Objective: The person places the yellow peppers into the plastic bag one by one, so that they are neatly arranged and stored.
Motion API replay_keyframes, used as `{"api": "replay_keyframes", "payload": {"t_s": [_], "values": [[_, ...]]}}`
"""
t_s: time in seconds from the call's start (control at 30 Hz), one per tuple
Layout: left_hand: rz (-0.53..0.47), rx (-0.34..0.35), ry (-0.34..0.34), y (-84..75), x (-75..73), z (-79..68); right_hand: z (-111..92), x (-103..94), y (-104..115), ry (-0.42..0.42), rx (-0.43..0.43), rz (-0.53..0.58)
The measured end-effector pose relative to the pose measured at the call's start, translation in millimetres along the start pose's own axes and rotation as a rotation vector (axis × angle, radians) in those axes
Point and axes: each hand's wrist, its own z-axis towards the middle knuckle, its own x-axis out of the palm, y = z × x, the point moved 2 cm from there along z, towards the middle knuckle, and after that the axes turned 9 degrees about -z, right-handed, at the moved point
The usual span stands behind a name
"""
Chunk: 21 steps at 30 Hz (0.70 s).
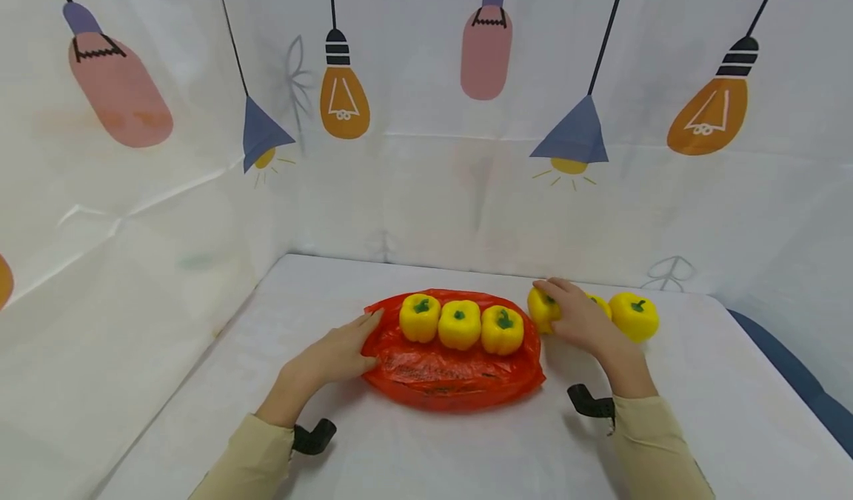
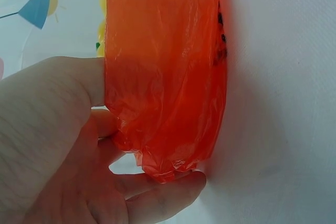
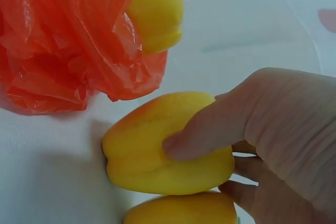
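Note:
A red plastic bag (image 1: 440, 378) lies open on the white table. Three yellow bell peppers sit in a row toward its far side, the middle one (image 1: 459, 325) between the other two, green stems showing. My left hand (image 1: 343, 350) holds the bag's left end, its thumb and fingers spread around the crumpled plastic (image 2: 163, 103). Just off the bag's right end, my right hand (image 1: 586, 318) grips another yellow bell pepper (image 3: 157, 145), thumb laid along its side and fingers behind it. The held pepper lies on its side in the right wrist view.
Right of the right hand stand two more yellow bell peppers, one partly hidden by the hand (image 1: 603, 306) and one in full view (image 1: 635, 316). A white sheet (image 1: 426, 189) printed with lamps hangs behind the table (image 1: 426, 455). Something dark blue (image 1: 793, 367) shows past the right edge.

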Motion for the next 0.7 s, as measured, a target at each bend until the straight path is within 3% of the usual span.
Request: {"api": "replay_keyframes", "payload": {"t_s": [0.47,0.7], "values": [[-0.001,0.009,0.000,-0.4,0.1,-0.3,0.5,-0.2,0.8,-0.099,-0.026,0.005],[0.005,0.011,-0.006,-0.8,-0.5,-0.9,-5.3,-19.3,12.2,-0.168,-0.063,0.035]]}}
